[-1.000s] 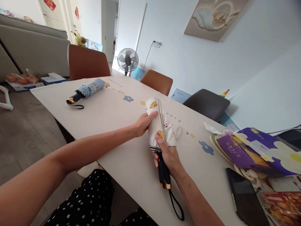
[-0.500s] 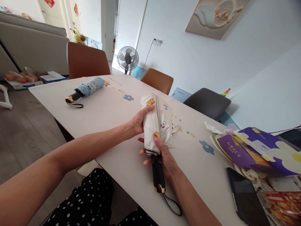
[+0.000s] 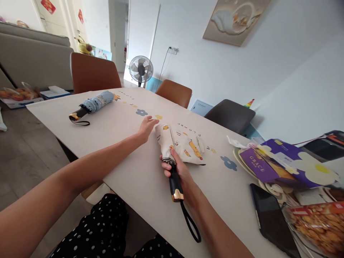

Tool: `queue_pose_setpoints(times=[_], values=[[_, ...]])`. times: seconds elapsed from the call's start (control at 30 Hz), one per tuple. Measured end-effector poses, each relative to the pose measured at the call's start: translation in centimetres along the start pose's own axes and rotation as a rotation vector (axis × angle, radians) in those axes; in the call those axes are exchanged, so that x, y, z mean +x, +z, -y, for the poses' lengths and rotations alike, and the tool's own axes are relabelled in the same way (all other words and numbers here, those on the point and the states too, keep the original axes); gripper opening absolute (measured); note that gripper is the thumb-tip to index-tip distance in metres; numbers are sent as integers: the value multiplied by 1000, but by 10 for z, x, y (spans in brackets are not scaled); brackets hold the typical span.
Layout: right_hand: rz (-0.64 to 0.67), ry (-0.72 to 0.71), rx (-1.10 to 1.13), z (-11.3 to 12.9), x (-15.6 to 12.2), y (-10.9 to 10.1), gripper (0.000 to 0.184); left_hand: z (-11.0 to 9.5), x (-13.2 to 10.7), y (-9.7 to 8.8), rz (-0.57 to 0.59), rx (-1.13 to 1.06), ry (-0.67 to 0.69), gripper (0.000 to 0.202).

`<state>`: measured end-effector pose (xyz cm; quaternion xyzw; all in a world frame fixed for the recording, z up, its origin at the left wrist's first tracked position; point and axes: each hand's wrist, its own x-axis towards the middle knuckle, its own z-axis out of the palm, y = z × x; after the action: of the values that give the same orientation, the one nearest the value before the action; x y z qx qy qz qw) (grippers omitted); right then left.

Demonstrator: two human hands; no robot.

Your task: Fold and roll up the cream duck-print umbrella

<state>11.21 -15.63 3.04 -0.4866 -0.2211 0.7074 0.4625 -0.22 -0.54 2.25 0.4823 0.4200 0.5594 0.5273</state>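
Observation:
A folded cream umbrella printed with small ducks lies on the white table; part of its canopy is spread loose to the right. My right hand is closed around its black, gold-tipped handle, whose wrist strap trails toward the table's near edge. My left hand is stretched out just left of the umbrella's tip, fingers open and flat, holding nothing.
A second folded umbrella, pale blue, lies at the table's far left. A purple flowered bag, a dark phone and a snack packet crowd the right side. Chairs stand along the far edge, a fan behind them.
The cream umbrella was lowered onto the table and part of its canopy fell loose. My left hand let go of it and moved left, opening. My right hand slid down to the handle.

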Motion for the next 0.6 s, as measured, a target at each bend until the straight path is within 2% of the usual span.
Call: queue_pose_setpoints(times=[0.07, 0.1, 0.27, 0.33, 0.47, 0.6], values=[[21, 3, 28, 1, 2, -2, 38, -7, -6, 8, 61, 123, 145, 31], [35, 1, 45, 0, 3, -3, 38, -12, -10, 15, 142, 207, 214, 28], [99, -84, 169, -4, 9, -7, 35, -23, -28, 72, 738, 648, 419, 24], [125, -84, 169, -4, 8, -9, 35, -19, -31, 97, 887, 747, 492, 28], [166, -48, 75, -2, 3, -10, 38, -2, -31, 131, 977, 871, 450, 31], [180, -93, 67, -1, 2, -9, 35, 7, -28, 141, 1015, 918, 455, 16]])
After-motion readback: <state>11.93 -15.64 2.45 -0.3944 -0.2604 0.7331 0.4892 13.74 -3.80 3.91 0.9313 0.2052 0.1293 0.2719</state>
